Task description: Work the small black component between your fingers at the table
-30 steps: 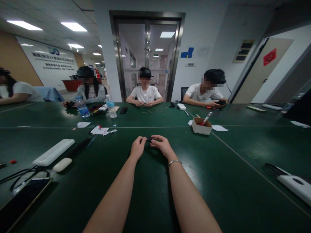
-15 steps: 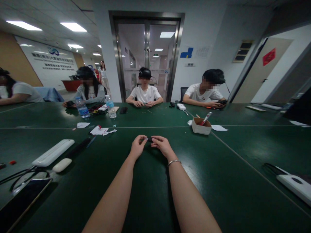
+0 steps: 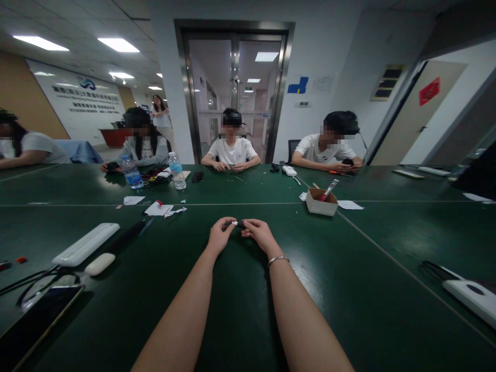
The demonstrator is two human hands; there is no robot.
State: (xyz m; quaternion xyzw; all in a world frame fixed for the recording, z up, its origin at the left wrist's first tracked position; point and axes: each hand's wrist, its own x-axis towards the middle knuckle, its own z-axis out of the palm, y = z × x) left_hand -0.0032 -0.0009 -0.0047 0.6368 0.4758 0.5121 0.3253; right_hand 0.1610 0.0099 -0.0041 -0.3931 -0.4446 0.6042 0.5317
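Note:
A small dark, stick-like object [image 3: 239, 224] with a shiny silver section spans the gap between my two hands, just above the green table. Its silver end is pinched by the thumb and fingertips of my left hand [image 3: 219, 235]. On the dark end, the fingers of my right hand [image 3: 260, 233] are closed in a similar pinch, with a bracelet on that wrist. Fingers cover both ends, and the object is too small for me to tell its exact kind.
To the left lie a white power bank [image 3: 86, 245], a white oval case [image 3: 99, 264], a phone [image 3: 42, 315] and cables. Torn paper [image 3: 158, 208], water bottles [image 3: 177, 171] and a small cardboard box [image 3: 321, 202] stand farther off. Several people sit across the table [image 3: 372, 248].
More bright silver shows on the object between my hands, and the gap between them looks slightly wider. My arms have hardly moved. A standing person in the background has raised an arm.

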